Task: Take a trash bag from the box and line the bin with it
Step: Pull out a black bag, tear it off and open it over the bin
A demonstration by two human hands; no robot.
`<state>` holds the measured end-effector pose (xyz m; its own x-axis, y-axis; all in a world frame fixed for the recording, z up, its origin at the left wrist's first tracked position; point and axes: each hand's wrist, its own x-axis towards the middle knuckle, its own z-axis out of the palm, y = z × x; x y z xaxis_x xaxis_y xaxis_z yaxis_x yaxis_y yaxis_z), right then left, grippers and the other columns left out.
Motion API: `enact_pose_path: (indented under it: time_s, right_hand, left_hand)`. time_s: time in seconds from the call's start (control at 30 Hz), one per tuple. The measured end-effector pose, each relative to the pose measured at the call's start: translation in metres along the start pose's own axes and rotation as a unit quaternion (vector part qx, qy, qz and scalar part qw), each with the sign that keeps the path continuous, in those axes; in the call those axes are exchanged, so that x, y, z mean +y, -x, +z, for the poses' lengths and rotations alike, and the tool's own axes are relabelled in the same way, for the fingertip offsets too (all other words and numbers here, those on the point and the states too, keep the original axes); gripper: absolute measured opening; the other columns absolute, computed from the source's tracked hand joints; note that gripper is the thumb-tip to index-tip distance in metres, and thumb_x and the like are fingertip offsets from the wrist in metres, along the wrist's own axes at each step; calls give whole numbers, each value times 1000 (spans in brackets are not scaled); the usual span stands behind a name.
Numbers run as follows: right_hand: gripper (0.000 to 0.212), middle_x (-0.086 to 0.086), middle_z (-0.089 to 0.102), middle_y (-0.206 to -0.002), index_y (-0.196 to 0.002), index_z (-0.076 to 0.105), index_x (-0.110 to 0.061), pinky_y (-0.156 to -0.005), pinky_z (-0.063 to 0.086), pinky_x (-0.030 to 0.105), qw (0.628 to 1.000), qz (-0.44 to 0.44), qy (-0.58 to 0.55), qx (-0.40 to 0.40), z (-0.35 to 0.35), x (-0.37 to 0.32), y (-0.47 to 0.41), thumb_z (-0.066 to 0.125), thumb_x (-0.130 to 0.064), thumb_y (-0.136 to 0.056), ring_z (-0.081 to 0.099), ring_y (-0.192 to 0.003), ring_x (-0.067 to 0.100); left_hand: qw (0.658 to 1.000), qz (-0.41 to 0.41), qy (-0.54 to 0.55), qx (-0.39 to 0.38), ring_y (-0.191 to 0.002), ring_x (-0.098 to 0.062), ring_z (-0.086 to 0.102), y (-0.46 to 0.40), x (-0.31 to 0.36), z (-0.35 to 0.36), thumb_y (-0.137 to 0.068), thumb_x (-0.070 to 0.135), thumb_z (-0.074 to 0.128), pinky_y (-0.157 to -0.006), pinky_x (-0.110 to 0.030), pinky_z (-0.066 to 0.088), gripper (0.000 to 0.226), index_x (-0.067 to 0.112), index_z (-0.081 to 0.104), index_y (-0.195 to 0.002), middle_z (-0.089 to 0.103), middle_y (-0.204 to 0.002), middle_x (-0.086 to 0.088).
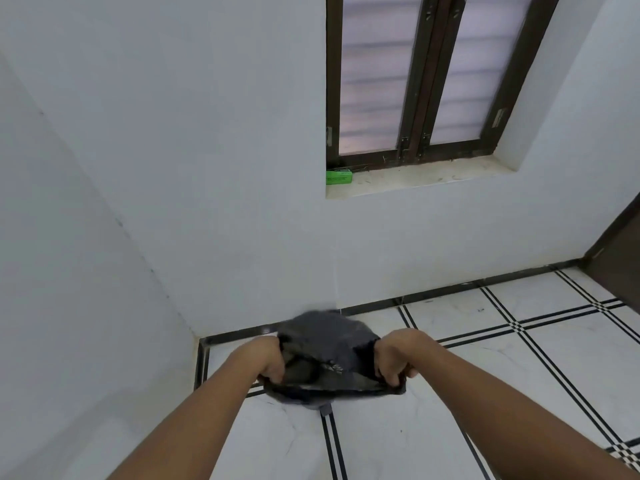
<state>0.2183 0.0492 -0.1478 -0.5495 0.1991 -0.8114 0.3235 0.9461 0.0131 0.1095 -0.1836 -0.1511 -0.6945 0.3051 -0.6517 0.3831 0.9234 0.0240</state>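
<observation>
A dark grey trash bag (325, 344) is spread over the bin on the floor near the room's corner; the bin itself is almost wholly hidden under the plastic, with only a small grey foot (326, 408) showing below. My left hand (268, 360) grips the bag's edge on the left side. My right hand (394, 356) grips its edge on the right side. Both hands hold the plastic stretched apart over the bin's mouth. A green box (338, 176) lies on the window sill at its left end.
White walls meet in a corner just left of the bin. The floor (485, 393) is white tile with black double lines. A dark-framed window (420, 81) sits above the sill, and a dark door (620, 251) stands at the right edge.
</observation>
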Motion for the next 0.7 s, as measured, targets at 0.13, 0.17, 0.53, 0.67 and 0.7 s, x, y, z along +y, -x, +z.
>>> enact_pose_path:
  time_s: [0.13, 0.17, 0.53, 0.67, 0.7]
  right_hand:
    - [29, 4, 64, -92, -97, 75, -10, -65, 52, 25, 986, 28, -94, 134, -5, -3, -9, 74, -15, -69, 62, -74, 21]
    - [24, 3, 60, -97, -91, 74, -13, -66, 50, 24, 969, 28, -141, 199, -7, -3, -12, 73, -21, -68, 62, -74, 20]
    - [18, 3, 29, -150, -102, 67, -10, -78, 48, 30, 791, -4, -348, 504, -14, -2, -11, 60, -23, -91, 60, -80, 27]
    - [55, 6, 47, -139, -131, 65, -22, -85, 56, 34, 930, 13, -153, 333, -21, 1, -15, 71, -14, -77, 66, -103, 32]
    - [62, 6, 51, -136, -133, 65, -24, -87, 56, 33, 952, 20, -119, 282, -24, -1, -14, 75, -13, -73, 65, -108, 30]
  left_hand:
    - [980, -37, 137, 139, -106, -28, 67, -16, -2, 4, -78, 24, 68, -80, -31, 52, 46, 14, 61, -123, 62, -120, -7]
    - [962, -30, 167, 216, -108, -32, 66, -17, -2, 2, -80, 23, 67, -78, -33, 50, 58, 13, 51, -135, 55, -131, -9]
    - [889, 28, 108, 444, -66, -28, 64, -14, -7, -2, -77, 18, 79, -52, -32, 42, 91, 8, 29, -152, 16, -167, -16]
    - [940, 24, 85, 329, -92, -28, 68, -28, -23, -9, -81, 33, 76, -63, -34, 47, 95, 21, 23, -158, 22, -161, -7]
    - [954, 20, 93, 284, -99, -27, 66, -32, -26, -14, -80, 34, 74, -68, -34, 49, 87, 25, 30, -155, 34, -152, -4]
